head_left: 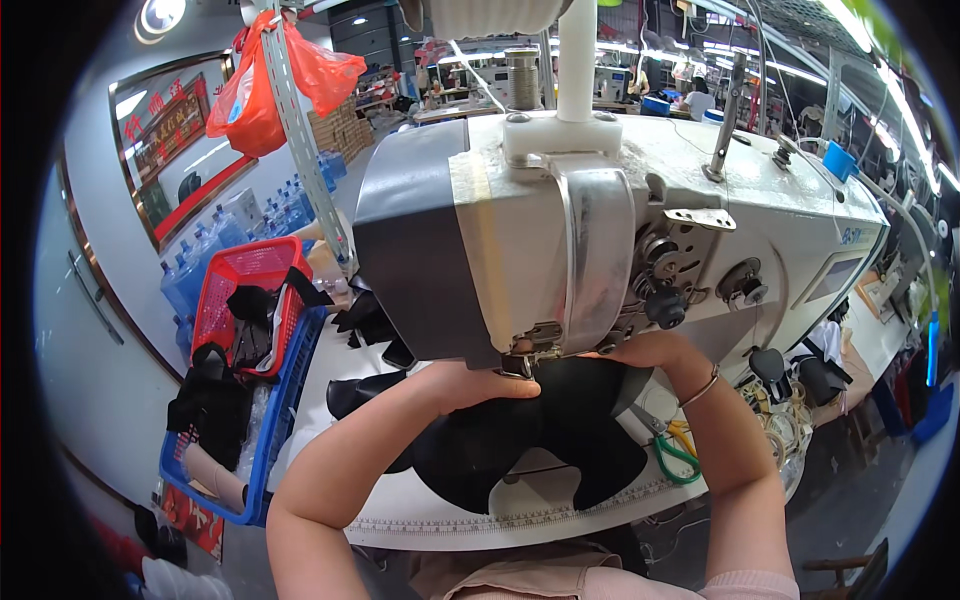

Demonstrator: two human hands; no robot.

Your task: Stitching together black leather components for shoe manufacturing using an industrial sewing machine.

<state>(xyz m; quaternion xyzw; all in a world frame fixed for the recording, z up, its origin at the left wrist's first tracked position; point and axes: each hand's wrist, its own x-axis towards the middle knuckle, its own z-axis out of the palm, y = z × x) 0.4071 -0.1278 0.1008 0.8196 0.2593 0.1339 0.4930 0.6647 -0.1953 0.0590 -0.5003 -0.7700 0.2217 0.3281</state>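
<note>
A large sewing machine [520, 240] stands before me, its pale head over a black piece of fabric [590, 430] that spreads across the white table and hangs toward its front edge. At the presser foot [518, 366], my left hand [490, 385] grips the fabric, thumb on top and the other fingers mostly hidden. My right hand [645, 350] reaches in under the machine head and touches the fabric on the right side of the needle area. Its fingers are largely hidden behind the machine and the cloth.
Green-handled scissors [676, 462] lie right of the fabric, near a tangle of pale bands [785, 420]. A ruler strip [470, 523] follows the table's front edge. Left stand a blue crate [255, 490] and a red basket [208, 290] with black pieces. Red bags [250, 110] hang from a post.
</note>
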